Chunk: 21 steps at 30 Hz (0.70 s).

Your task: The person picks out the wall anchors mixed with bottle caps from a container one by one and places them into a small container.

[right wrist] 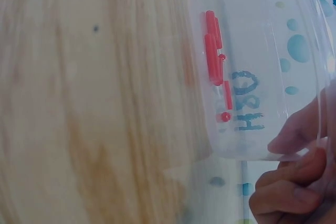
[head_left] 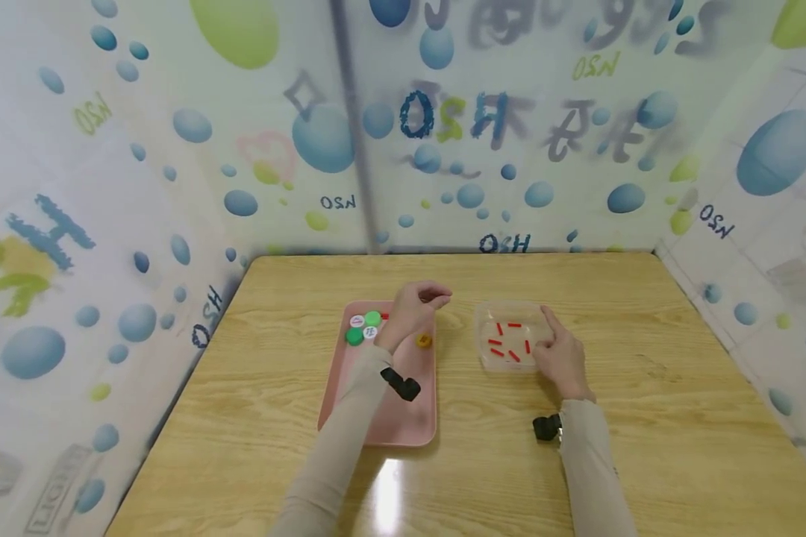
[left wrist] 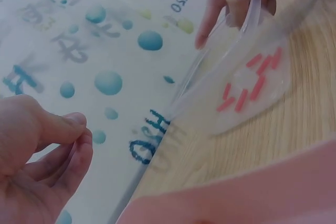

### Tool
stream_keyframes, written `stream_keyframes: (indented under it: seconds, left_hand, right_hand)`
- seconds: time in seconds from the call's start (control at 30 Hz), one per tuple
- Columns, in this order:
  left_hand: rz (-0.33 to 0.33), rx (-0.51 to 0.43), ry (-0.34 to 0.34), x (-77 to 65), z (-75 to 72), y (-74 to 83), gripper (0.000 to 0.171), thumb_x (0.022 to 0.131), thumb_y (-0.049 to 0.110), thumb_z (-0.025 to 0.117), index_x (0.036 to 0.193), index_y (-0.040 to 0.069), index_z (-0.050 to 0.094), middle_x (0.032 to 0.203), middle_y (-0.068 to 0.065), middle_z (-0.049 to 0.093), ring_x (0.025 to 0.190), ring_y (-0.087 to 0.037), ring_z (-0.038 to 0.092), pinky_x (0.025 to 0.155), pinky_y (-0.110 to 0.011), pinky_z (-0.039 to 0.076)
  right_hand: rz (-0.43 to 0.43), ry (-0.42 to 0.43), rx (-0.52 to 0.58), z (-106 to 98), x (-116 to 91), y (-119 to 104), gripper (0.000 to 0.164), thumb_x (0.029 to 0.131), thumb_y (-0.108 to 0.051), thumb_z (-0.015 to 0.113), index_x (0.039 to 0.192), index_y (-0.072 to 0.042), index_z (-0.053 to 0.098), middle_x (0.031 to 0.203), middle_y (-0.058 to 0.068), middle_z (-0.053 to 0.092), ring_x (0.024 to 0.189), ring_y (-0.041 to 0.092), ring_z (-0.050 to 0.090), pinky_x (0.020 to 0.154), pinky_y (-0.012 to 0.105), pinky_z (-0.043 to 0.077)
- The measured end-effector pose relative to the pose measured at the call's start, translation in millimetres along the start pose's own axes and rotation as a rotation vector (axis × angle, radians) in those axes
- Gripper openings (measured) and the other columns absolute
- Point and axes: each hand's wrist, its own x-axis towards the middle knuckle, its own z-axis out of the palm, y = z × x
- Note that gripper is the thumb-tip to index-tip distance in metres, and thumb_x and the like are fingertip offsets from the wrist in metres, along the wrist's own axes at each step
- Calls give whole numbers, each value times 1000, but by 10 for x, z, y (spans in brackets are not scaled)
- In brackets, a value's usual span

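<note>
My left hand [head_left: 413, 309] hovers above the far part of a pink tray [head_left: 403, 418]. Thumb and fingertips meet, as the left wrist view shows up close, and nothing shows between them. My right hand [head_left: 563, 362] grips the right wall of a clear plastic box [head_left: 480, 350], its index finger lying along the rim. Inside that box lie several short red sticks [head_left: 497, 353], scattered over the bottom. In the right wrist view the thumb and curled fingers pinch the box edge, and the red sticks [right wrist: 211, 56] show through the wall.
Green bottle caps [head_left: 354, 336] and white caps with printing [head_left: 357, 321] sit in the tray's far left corner. A yellow cap [head_left: 424, 340] is at its right side. Something red [head_left: 385, 316] shows beside the left wrist. A patterned curtain [head_left: 443, 186] stands behind the wooden table [head_left: 242, 388].
</note>
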Motion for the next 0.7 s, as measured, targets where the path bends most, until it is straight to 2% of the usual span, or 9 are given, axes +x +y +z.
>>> stream_keyframes:
  seconds: [0.17, 0.33, 0.53, 0.7]
  left_hand:
    - [29, -8, 25, -62, -182, -119, 14, 98, 18, 68, 107, 13, 77, 106, -5, 75, 94, -18, 69, 84, -31, 58]
    - [36, -8, 54, -81, -348, -172, 16, 99, 17, 67, 110, 11, 77, 108, -7, 75, 98, -21, 70, 85, -33, 58]
    - [4, -1, 62, -128, -513, -235, 17, 100, 20, 66, 113, 13, 76, 114, -10, 74, 102, -25, 70, 85, -34, 58]
    - [-67, 44, 98, -235, -608, -341, 16, 100, 27, 67, 113, 23, 75, 115, -9, 74, 95, -33, 71, 78, -35, 57]
  right_hand:
    - [-13, 2, 2, 0, -7, -18, 76, 83, 2, 43, 158, -9, 36, 51, -6, 31, 49, 10, 26, 48, 27, 29]
    - [-23, 16, 9, -20, 9, -17, 77, 82, 4, 43, 158, -11, 36, 50, -6, 30, 48, 9, 24, 47, 27, 27]
    - [-9, 8, 19, -23, -1, -21, 79, 83, 4, 42, 159, -13, 34, 48, -8, 29, 47, 8, 21, 45, 26, 25]
    - [-12, -1, 11, 0, -25, -33, 78, 83, 4, 42, 159, -13, 34, 47, -8, 29, 47, 8, 20, 45, 26, 25]
